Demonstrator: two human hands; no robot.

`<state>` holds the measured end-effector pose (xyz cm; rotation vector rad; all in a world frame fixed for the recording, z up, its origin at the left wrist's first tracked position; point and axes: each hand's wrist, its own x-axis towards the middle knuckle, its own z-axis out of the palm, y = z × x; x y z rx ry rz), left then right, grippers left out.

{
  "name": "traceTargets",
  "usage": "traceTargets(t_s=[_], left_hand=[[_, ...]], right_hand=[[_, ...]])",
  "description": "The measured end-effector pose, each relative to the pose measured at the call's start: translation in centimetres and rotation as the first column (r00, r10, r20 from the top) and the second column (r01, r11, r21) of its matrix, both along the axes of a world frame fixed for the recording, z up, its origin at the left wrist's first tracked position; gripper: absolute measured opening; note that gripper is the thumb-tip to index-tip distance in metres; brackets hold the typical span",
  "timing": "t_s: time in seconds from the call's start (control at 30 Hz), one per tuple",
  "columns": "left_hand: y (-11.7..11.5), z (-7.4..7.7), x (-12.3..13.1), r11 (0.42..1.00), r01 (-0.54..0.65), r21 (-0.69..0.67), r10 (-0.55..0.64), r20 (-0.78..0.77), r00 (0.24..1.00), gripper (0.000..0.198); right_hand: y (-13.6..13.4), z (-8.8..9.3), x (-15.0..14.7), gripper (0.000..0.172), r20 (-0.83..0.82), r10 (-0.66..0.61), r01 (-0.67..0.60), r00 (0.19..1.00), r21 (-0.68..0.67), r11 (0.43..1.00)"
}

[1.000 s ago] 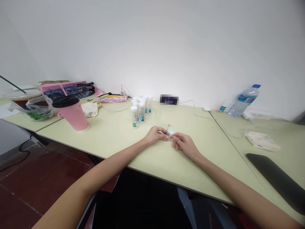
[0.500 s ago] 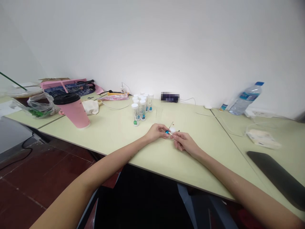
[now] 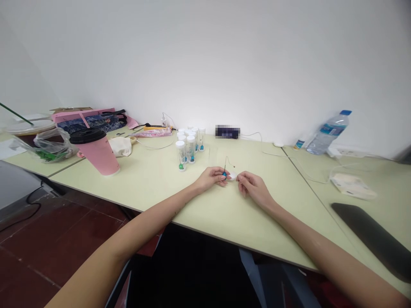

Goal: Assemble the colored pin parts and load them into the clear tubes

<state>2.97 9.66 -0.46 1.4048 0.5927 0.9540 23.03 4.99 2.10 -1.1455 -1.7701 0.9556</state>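
Observation:
Between the thumb and fingers of my left hand (image 3: 212, 177) is a small shiny blue bead (image 3: 224, 174), with a thin bent wire (image 3: 225, 162) rising from it. A white cap (image 3: 232, 176) sits just right of the bead, in the gap between my hands. My right hand (image 3: 253, 187) is beside the cap with its fingertips pinched together; whatever they hold is too small to make out. Behind my left hand stand several clear tubes (image 3: 192, 149) with white lids, holding blue beads on wires. A green bead (image 3: 181, 166) is inside the front one.
A pink cup (image 3: 98, 154) with a black lid and a bagged drink (image 3: 35, 141) stand at the left. A water bottle (image 3: 329, 132) leans near the wall at the right, a dark pad (image 3: 369, 235) closer. A blurred-out dark device (image 3: 227, 132) and cables lie along the wall.
My right hand has drawn slightly right, away from the bead. The bead's wire now points upright, and the thin pale rod seen between my hands no longer shows.

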Motion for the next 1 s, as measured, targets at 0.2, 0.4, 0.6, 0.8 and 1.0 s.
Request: traceTargets(t_s=[0.2, 0.4, 0.6, 0.8, 1.0], left_hand=[[-0.2, 0.4, -0.3, 0.999, 0.032, -0.014, -0.032, 0.022, 0.999, 0.035], [-0.7, 0.8, -0.4, 0.984, 0.121, -0.129, -0.111, 0.082, 0.99, 0.037], [-0.7, 0.9, -0.2, 0.993, 0.078, -0.089, -0.072, 0.066, 0.995, 0.036], [-0.7, 1.0, -0.4, 0.987, 0.128, -0.102, -0.122, 0.062, 0.991, 0.036], [-0.3, 0.8, -0.6, 0.984, 0.067, -0.162, -0.055, 0.081, 0.995, 0.035]], right_hand=[[1.2, -0.4, 0.9, 0.026, 0.056, -0.209, 0.192, 0.976, 0.218, 0.957], [1.5, -0.8, 1.2, 0.026, 0.063, -0.303, 0.277, 0.951, 0.266, 0.924], [1.6, -0.8, 1.0, 0.028, 0.056, -0.286, 0.27, 0.956, 0.205, 0.941], [1.6, -0.6, 1.2, 0.035, 0.061, -0.286, 0.273, 0.956, 0.17, 0.947], [1.6, -0.5, 1.1, 0.035, 0.074, -0.217, 0.207, 0.973, 0.124, 0.97]])
